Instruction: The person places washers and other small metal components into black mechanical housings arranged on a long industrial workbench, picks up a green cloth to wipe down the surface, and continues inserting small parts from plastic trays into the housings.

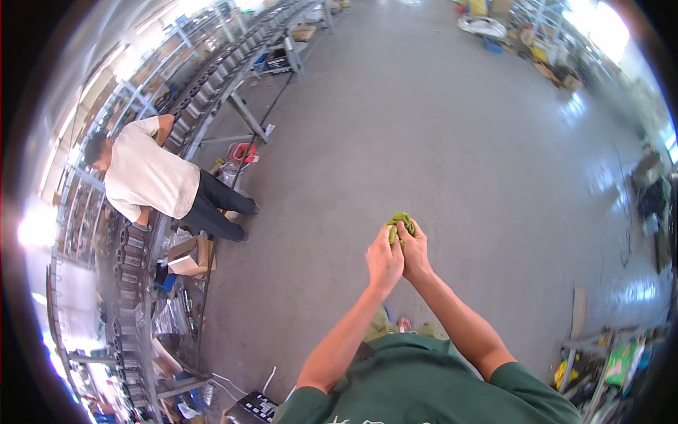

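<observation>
Held out in front of my body is a crumpled yellow-green cloth (400, 218), small and bunched up. My left hand (383, 262) is closed on its left side, thumb pointing away from me. My right hand (416, 249) grips the cloth from the right, with the thumb pressed on top. The two hands touch each other at the wrists and palms. Part of the cloth is hidden behind the fingers, so its full shape does not show.
A co-worker (152, 169) leans over a long conveyor line (127, 261) of metal parts at left. Beneath it lie a cardboard box (191, 256) and a red basket (244, 152). A cluttered rack (600, 360) stands at lower right. Grey floor (452, 127) stretches ahead.
</observation>
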`<state>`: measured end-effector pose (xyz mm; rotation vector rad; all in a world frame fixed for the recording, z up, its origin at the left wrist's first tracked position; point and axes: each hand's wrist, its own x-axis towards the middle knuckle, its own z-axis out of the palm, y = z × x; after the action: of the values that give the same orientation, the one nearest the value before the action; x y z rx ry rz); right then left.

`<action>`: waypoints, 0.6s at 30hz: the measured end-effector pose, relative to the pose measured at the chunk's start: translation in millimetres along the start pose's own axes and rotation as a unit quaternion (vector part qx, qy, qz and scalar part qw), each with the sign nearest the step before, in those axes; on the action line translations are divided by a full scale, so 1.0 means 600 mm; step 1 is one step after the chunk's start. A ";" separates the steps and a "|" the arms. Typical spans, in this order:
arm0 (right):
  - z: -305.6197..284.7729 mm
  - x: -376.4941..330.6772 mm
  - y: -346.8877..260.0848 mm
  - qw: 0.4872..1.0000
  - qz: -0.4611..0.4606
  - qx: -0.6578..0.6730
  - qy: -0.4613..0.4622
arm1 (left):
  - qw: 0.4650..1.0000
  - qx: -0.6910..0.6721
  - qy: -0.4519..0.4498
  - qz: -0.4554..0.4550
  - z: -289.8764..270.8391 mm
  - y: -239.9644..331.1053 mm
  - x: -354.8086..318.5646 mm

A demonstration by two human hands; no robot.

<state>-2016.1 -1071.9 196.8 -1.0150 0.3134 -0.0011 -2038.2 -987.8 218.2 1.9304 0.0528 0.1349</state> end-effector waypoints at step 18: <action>0.293 0.987 -0.127 0.958 -0.138 -0.248 -0.034 | 0.852 -0.446 -0.177 -0.209 0.044 -0.085 1.039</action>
<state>-1393.7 -1051.6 193.6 -1.5492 0.1050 -0.1477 -1415.0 -930.3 204.2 0.9481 0.1370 -0.4293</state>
